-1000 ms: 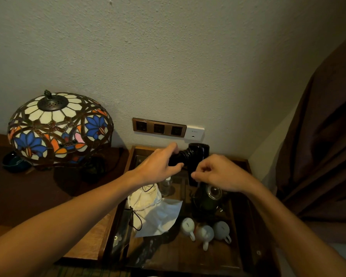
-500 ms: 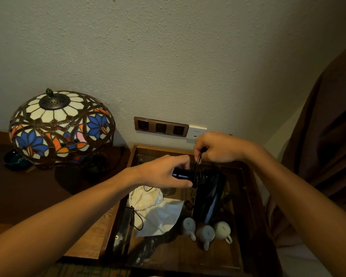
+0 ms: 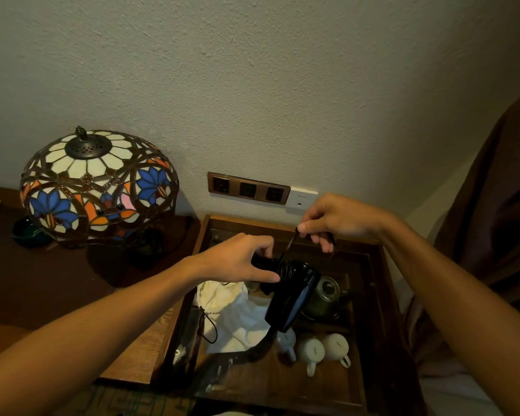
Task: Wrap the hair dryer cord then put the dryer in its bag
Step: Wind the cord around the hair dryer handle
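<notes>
A black hair dryer (image 3: 291, 298) hangs over the wooden tray, its barrel pointing down. My left hand (image 3: 240, 259) grips its handle end. Several turns of black cord (image 3: 288, 267) are wound around the handle beside my left fingers. My right hand (image 3: 333, 220) pinches the free cord just above and to the right, holding it taut from the coil. The white drawstring bag (image 3: 222, 298) lies crumpled on the tray below my left hand, with its black string trailing at its left.
The wooden tray (image 3: 369, 325) also holds three small white cups (image 3: 324, 349), a dark glass pot (image 3: 327, 292) and a white sheet (image 3: 246, 325). A stained-glass lamp (image 3: 96, 181) stands at left. Wall sockets (image 3: 248, 190) sit behind; a brown curtain (image 3: 499, 205) hangs at right.
The dryer has swung from upright near the sockets to barrel-down over the tray. My right hand rose from below the dryer to above it, laying more cord around the handle.
</notes>
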